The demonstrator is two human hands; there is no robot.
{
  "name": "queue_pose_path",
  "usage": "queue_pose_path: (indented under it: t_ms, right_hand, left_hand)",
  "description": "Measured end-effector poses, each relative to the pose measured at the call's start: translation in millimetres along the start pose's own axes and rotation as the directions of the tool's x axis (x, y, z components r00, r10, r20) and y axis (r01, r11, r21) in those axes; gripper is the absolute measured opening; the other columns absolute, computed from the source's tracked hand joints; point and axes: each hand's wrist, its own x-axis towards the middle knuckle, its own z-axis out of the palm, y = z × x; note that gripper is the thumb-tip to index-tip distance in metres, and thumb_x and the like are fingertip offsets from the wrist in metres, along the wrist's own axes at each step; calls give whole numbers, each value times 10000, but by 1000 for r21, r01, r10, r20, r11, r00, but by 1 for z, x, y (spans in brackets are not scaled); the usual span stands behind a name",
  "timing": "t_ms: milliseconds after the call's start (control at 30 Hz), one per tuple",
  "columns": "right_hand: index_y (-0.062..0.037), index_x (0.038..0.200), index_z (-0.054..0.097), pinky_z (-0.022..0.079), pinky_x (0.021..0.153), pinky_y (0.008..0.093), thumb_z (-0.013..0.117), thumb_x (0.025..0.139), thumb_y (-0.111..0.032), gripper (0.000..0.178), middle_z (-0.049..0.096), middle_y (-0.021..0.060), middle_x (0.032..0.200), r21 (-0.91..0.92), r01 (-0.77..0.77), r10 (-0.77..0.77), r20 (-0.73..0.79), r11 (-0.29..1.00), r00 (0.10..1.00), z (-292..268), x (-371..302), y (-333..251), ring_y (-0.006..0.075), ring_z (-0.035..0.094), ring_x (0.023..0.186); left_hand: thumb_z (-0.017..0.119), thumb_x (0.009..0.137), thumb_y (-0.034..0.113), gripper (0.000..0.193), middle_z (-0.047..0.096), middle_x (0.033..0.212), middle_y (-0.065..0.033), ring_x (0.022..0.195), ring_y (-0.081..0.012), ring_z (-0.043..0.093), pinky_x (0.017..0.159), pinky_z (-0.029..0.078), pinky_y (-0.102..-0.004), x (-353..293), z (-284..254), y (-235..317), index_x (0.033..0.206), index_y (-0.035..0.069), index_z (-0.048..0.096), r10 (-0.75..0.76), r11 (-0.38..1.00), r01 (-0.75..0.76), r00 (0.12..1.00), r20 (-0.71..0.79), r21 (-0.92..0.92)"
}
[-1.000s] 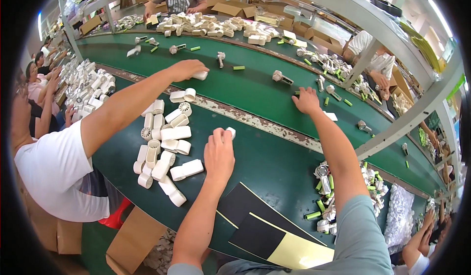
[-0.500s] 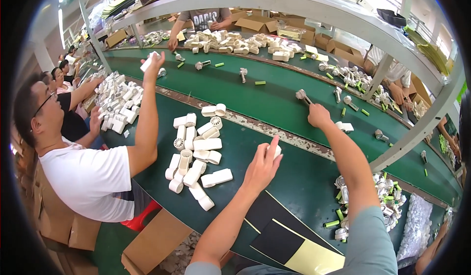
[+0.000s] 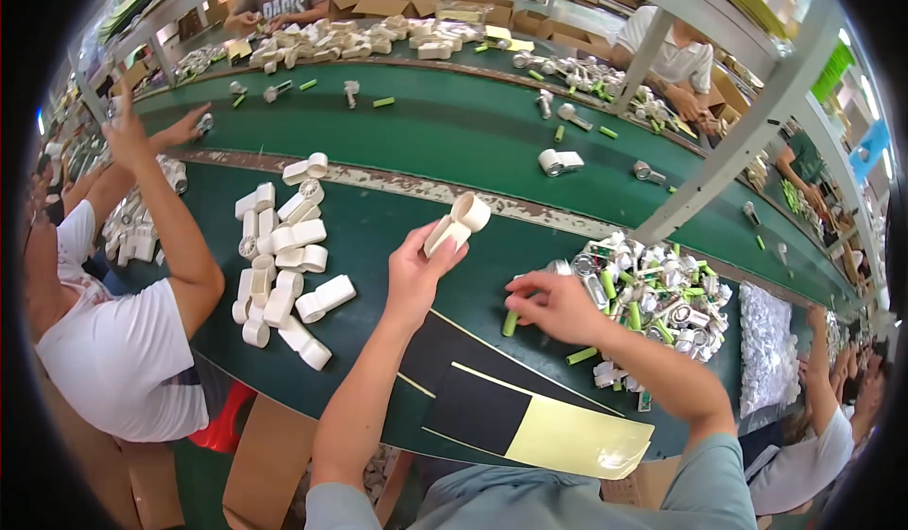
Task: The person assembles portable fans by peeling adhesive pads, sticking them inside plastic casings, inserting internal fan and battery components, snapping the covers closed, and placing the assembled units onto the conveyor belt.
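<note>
My left hand (image 3: 423,270) is closed around the lower part of a white plastic housing (image 3: 468,213), whose round ring end sticks up above the fingers. To its right, my right hand (image 3: 563,311) has its fingers curled over a green cylinder (image 3: 510,324), at the left side of a heap of small silver motor parts, circuit boards and green cylinders (image 3: 662,308). Whether another part is joined to that cylinder is hidden by the hand. Loose white housings (image 3: 284,289) lie on the green table to the left of my left hand.
Black and yellow sheets (image 3: 530,417) lie at the table's front edge. A bag of clear small pieces (image 3: 764,350) stands beyond the heap. The green conveyor belt (image 3: 454,119) carries scattered parts behind a metal post (image 3: 728,152). A co-worker in white (image 3: 123,360) reaches over at left.
My right hand has come back from the belt to the parts heap. My left hand has turned, showing the white housing's ring. A white-and-silver piece has moved along the belt; the view has shifted right.
</note>
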Motion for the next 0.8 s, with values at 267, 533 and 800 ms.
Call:
queue_pose_path:
  t_ms: [267, 533, 800]
  right_hand:
    - [-43, 1318, 641, 460, 1042, 453, 777, 893, -203, 474, 608, 141, 1261, -813, 211, -386, -19, 543, 922, -31, -39, 15, 351, 554, 1228]
    - [4, 1302, 630, 512, 856, 409, 765, 903, -268, 501, 605, 122, 1058, -915, 47, -251, -60, 401, 966, 7, -93, 13, 297, 612, 1000]
    - [-119, 1277, 689, 581, 610, 360, 750, 915, -137, 368, 609, 73, 1029, -654, 254, -353, -21, 712, 935, -16, -100, -38, 236, 695, 788]
  left_hand:
    - [631, 1027, 97, 447, 670, 1216, -186, 982, -240, 730, 762, 574, -320, -22, 25, 5, 1398, 37, 390, -282, 936, 334, 902, 326, -113]
    - [562, 1095, 297, 425, 614, 1040, -61, 710, -88, 501, 589, 418, -252, -26, 22, 1, 1423, 26, 548, -290, 950, 311, 903, 317, -15]
    - [440, 1151, 396, 534, 649, 1064, -35, 834, -73, 552, 640, 477, -228, -25, 24, -12, 1555, 47, 467, -302, 947, 271, 934, 190, 173]
